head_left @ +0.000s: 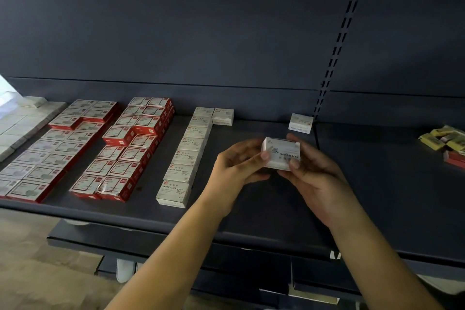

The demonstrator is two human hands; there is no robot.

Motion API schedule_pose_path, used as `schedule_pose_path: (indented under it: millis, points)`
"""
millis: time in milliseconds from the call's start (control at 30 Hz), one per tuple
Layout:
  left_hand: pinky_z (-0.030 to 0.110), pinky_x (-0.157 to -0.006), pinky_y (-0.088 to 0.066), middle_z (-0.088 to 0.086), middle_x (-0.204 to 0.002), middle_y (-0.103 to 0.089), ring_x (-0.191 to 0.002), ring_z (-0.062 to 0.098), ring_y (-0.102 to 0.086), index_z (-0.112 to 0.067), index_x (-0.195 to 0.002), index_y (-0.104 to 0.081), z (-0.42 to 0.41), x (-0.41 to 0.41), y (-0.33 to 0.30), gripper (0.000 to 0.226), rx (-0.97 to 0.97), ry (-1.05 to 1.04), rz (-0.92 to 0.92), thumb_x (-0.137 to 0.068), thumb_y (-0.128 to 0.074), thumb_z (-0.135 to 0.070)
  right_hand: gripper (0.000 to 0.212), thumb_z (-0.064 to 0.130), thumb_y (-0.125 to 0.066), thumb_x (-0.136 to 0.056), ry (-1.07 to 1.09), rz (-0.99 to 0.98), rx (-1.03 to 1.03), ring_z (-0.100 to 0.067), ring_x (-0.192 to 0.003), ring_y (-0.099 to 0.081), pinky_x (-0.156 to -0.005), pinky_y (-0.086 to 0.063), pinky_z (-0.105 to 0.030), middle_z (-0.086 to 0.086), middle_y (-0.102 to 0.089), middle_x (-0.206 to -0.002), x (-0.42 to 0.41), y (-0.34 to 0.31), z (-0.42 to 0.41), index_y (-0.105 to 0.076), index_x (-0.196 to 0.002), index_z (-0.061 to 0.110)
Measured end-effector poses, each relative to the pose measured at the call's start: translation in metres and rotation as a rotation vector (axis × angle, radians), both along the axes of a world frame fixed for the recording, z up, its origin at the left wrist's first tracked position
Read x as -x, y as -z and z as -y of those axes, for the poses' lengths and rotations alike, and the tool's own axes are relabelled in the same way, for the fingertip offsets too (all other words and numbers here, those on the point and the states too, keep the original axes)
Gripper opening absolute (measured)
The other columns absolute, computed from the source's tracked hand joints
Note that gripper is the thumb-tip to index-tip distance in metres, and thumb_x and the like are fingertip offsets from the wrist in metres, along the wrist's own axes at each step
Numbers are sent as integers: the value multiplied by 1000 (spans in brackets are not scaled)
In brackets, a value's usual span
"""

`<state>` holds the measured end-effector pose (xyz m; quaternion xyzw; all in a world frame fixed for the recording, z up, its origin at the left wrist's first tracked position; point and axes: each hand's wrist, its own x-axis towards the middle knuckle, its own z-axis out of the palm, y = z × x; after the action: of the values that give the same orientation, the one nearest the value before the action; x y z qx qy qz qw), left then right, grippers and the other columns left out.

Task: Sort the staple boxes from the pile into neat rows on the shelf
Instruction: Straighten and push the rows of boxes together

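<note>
Both hands hold one white box [281, 153] above the dark shelf [264, 209]: the left hand [236, 168] grips its left end, the right hand [310, 171] its right end, thumbs on top. Its "PAPER CLIPS" print reads upside down. Left of it, a row of white boxes [185, 156] and red-edged boxes [125, 148] lie in rows. One white box [300, 123] leans against the back panel.

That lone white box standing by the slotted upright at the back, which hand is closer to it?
Right. The right hand lies just in front of the lone white box, gripping the held box. The left hand grips that box's far side, farther away.
</note>
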<state>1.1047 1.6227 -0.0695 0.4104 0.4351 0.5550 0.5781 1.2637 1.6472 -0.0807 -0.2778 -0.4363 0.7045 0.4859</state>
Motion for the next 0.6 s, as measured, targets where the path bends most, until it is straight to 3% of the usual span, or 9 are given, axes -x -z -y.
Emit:
schedule_pose_path:
  millis: [300,400,500,600]
  points:
    - [27,-73,-56,10,-97,-71,-85,20,-69,-5,-119,-58,7,13,5,52,20,-40,64,-68,-66,-15,87,45,-88,-44,44,53,-18,-19,-113,-59,-81,-51,-22,-6,-64,-119,16,7,5,-56,-121,21]
    - [29,-74,-57,12,-94,-70,-85,21,-69,-8,-117,-59,6,22,7,47,28,-50,34,-71,-67,-12,89,48,-89,-39,53,106,-16,-18,-110,-61,-81,-52,-23,-4,-66,-115,22,11,3,-58,-118,23]
    - [28,-72,-57,7,-84,-70,-84,18,-68,-13,-112,-60,3,37,7,33,5,-97,11,-82,-61,1,78,55,-85,-43,79,165,-20,-17,-109,-62,-84,-53,-25,-3,-68,-113,29,14,3,-64,-112,25]
    - [26,-71,-56,-1,-72,-66,-75,10,-67,-16,-108,-59,0,55,2,33,-33,-125,-22,-83,-58,5,63,54,-81,-52,110,200,-28,-15,-102,-64,-79,-54,-25,-1,-68,-111,40,13,6,-67,-108,27]
